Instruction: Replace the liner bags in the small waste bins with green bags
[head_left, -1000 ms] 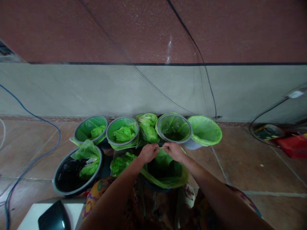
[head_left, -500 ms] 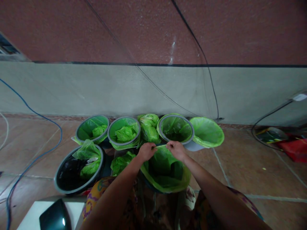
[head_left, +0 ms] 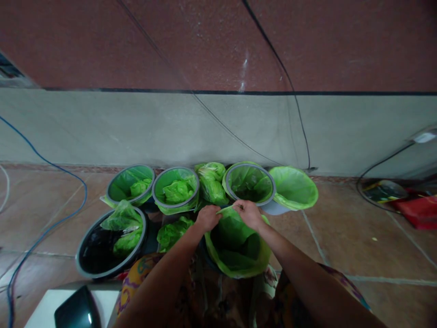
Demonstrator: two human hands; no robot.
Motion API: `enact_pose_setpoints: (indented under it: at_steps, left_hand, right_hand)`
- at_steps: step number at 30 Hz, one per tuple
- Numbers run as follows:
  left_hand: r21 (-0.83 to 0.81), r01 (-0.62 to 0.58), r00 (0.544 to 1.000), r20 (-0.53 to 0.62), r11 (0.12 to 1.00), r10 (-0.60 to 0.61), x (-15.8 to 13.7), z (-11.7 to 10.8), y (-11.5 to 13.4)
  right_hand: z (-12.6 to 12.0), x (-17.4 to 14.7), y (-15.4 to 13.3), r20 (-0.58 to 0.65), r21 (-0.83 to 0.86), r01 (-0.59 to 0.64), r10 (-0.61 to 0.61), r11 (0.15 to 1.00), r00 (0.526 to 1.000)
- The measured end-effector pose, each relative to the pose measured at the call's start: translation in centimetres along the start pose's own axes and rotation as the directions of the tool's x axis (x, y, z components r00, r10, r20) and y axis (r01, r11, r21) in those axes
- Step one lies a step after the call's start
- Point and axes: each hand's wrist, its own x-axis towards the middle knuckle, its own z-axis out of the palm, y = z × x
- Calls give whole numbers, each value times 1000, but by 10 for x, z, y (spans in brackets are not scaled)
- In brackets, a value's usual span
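My left hand (head_left: 208,217) and my right hand (head_left: 250,213) both pinch the far edge of a green plastic bag (head_left: 239,248). The bag lines a small bin just in front of my lap, and its mouth hangs open over the rim. The two hands are close together, a short strip of bag edge stretched between them. Right behind them stands a grey-rimmed bin lined in green (head_left: 250,183).
More green-lined bins stand by the wall: one (head_left: 129,183), another (head_left: 175,189), a tilted one (head_left: 293,187). A black bin (head_left: 111,241) holds crumpled green bags. A loose bag bundle (head_left: 211,182) sits between bins. A blue cable (head_left: 44,218) crosses the floor left; red items (head_left: 418,209) lie right.
The bag's mouth has spread a little wider and rounder. My hands stayed at its far edge, shifting only slightly.
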Motion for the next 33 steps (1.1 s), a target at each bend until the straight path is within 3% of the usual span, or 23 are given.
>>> enact_pose_setpoints:
  at_steps: [5,9,12,16,20,29,33]
  left_hand:
    - [-88,-11,999,40,996,15,0,-5,-7]
    - [-264,-119,993,-46,957,111,1,-3,2]
    - [-298,-143,989,-83,944,124,4,-1,8]
    - [-253,-69,995,-92,965,47,8,-1,4]
    - [-216,25,994,-98,976,-47,8,-3,-8]
    - [-89,251,964,-67,964,-257,8,13,-30]
    - [-95,302,952,-30,949,-306,14,20,-34]
  right_hand:
    - [-1,-2,2,-11,39,9,-9,999,1000]
    - [1,-5,-9,13,113,41,-43,993,999]
    - [0,-5,-14,73,186,73,-88,980,993]
    - [-9,-4,-5,116,192,55,-79,980,990]
    - [-16,-4,21,159,21,15,-18,1000,987]
    - [0,-5,58,80,-76,-123,129,989,988]
    - [14,-1,61,-37,-182,-246,243,952,969]
